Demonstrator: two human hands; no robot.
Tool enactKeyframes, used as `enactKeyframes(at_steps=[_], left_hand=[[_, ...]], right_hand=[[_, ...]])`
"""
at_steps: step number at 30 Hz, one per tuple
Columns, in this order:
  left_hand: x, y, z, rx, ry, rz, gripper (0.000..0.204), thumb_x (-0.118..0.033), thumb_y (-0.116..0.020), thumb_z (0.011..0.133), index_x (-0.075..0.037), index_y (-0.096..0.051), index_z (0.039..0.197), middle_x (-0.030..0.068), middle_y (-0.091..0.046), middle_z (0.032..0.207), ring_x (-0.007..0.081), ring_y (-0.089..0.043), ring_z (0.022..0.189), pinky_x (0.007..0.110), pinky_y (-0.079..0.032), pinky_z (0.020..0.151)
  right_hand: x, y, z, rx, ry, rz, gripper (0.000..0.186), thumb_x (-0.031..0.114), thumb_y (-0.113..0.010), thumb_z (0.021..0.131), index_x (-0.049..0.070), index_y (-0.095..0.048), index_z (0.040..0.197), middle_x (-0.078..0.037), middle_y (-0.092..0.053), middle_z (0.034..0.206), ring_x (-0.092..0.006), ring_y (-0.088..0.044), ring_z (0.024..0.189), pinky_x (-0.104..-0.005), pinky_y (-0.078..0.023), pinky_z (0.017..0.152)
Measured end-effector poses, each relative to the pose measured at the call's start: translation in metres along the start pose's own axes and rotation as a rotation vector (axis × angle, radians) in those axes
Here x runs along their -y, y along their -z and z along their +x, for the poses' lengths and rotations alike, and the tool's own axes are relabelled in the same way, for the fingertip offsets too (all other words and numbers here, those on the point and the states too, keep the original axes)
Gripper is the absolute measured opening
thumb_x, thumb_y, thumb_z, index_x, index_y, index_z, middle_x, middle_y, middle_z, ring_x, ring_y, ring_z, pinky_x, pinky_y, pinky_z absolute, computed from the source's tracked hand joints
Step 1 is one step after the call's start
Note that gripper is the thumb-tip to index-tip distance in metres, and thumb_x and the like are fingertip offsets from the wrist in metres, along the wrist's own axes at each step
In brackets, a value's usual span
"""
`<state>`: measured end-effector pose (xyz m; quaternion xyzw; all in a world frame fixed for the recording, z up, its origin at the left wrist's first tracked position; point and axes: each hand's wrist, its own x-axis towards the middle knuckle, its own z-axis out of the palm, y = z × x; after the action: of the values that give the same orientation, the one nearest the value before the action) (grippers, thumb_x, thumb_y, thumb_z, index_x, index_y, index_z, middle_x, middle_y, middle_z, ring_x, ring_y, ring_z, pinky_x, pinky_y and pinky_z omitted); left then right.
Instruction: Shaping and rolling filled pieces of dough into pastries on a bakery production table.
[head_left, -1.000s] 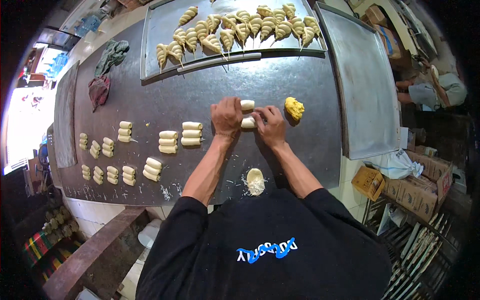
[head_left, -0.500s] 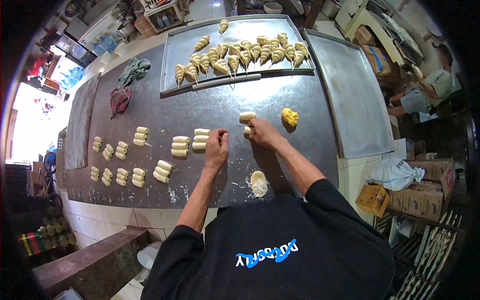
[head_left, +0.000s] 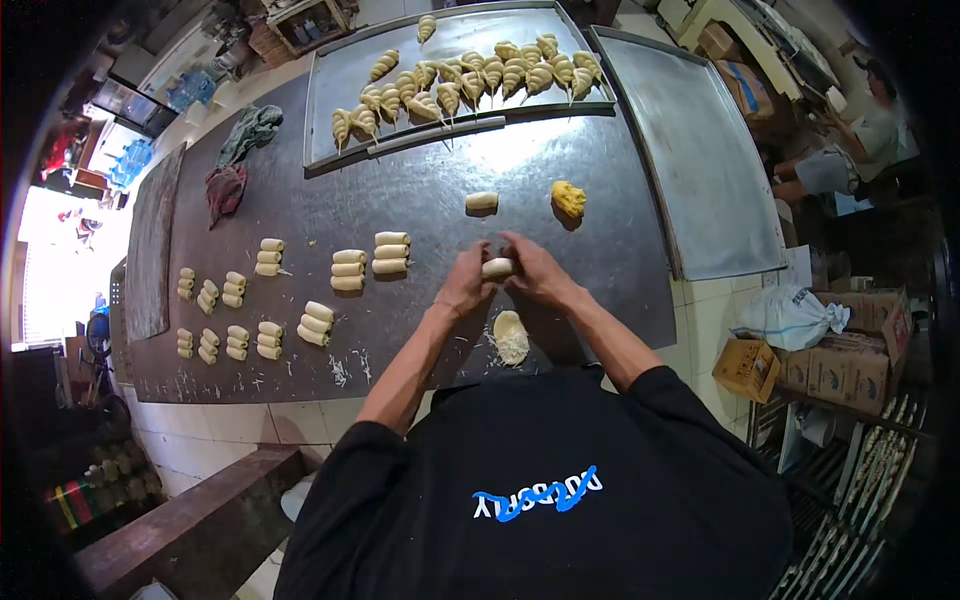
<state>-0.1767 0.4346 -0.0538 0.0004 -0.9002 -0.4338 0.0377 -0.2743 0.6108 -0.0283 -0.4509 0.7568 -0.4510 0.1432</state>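
A short pale dough roll (head_left: pixel 497 268) lies crosswise between my two hands. Its left end is in the fingers of my left hand (head_left: pixel 467 281), and my right hand (head_left: pixel 540 274) closes on the other end; whether it rests on the table cannot be seen. Just beyond is another single dough roll (head_left: pixel 482 202), with a yellow lump of filling or dough (head_left: pixel 569 199) to its right. Nearer my body, a flat oval piece of dough (head_left: pixel 511 338) is covered with white shreds. Left of my hands sit several groups of dough rolls, the closest being a trio (head_left: pixel 391 253).
A large metal tray (head_left: pixel 340 75) with several spiral-wrapped dough cones (head_left: pixel 470 80) spans the dark table's (head_left: pixel 420 200) far side. Another metal tray (head_left: pixel 700 170) runs along the right. Crumpled cloths (head_left: pixel 226 190) lie far left. Someone sits beyond the right tray; cardboard boxes (head_left: pixel 845 380) are stacked nearby.
My left hand has left the trio of rolls and moved right to the single roll that my right hand was touching. Both hands now hold it. The whole view has shifted slightly.
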Motion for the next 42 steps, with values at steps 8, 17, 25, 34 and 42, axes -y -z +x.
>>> enactKeyframes(at_steps=[8, 17, 25, 34, 42], left_hand=[[-0.02, 0.002, 0.007, -0.341, 0.226, -0.15, 0.065, 0.003, -0.071, 0.07, -0.001, -0.045, 0.13, 0.0141, -0.057, 0.104, 0.0258, -0.061, 0.086, 0.035, -0.053, 0.076], [0.013, 0.035, 0.074, -0.26, 0.267, -0.115, 0.07, 0.001, -0.069, 0.067, 0.0, -0.045, 0.133, 0.0196, -0.049, 0.12, 0.0296, -0.058, 0.098, 0.035, -0.053, 0.083], [0.015, 0.054, 0.067, 0.031, 0.056, 0.034, 0.056, -0.004, -0.074, 0.066, -0.003, -0.056, 0.119, 0.0193, -0.055, 0.113, 0.0385, -0.055, 0.105, 0.042, -0.048, 0.093], [-0.016, -0.001, -0.052, -0.305, 0.178, -0.002, 0.101, -0.03, -0.084, 0.069, 0.002, -0.026, 0.145, 0.0214, -0.037, 0.138, 0.0376, -0.043, 0.125, 0.045, -0.039, 0.106], [-0.03, -0.015, -0.042, -0.216, 0.274, 0.332, 0.117, -0.04, -0.088, 0.059, -0.005, -0.019, 0.147, 0.0232, -0.025, 0.147, 0.0425, -0.026, 0.135, 0.049, -0.027, 0.113]], right_hand=[[0.006, -0.021, 0.012, -0.294, -0.24, 0.056, 0.047, -0.004, -0.059, 0.077, 0.002, -0.051, 0.123, -0.019, -0.062, 0.099, -0.0349, -0.064, 0.092, -0.0407, -0.051, 0.082], [-0.025, -0.032, 0.073, -0.461, -0.342, 0.0, 0.042, -0.004, -0.058, 0.075, -0.002, -0.052, 0.116, -0.023, -0.057, 0.105, -0.037, -0.061, 0.092, -0.0424, -0.052, 0.081], [-0.019, -0.01, 0.069, -0.048, -0.248, -0.037, 0.06, -0.001, -0.065, 0.071, 0.004, -0.048, 0.129, -0.023, -0.05, 0.119, -0.0431, -0.051, 0.109, -0.045, -0.046, 0.095], [0.019, -0.011, -0.06, -0.128, -0.324, -0.239, 0.087, 0.026, -0.084, 0.068, 0.01, -0.04, 0.141, -0.019, -0.042, 0.131, -0.0386, -0.046, 0.12, -0.0448, -0.042, 0.101], [0.025, -0.012, -0.022, -0.098, -0.601, -0.439, 0.09, 0.038, -0.087, 0.062, 0.015, -0.044, 0.137, -0.018, -0.041, 0.126, -0.0406, -0.042, 0.119, -0.0485, -0.039, 0.101]])
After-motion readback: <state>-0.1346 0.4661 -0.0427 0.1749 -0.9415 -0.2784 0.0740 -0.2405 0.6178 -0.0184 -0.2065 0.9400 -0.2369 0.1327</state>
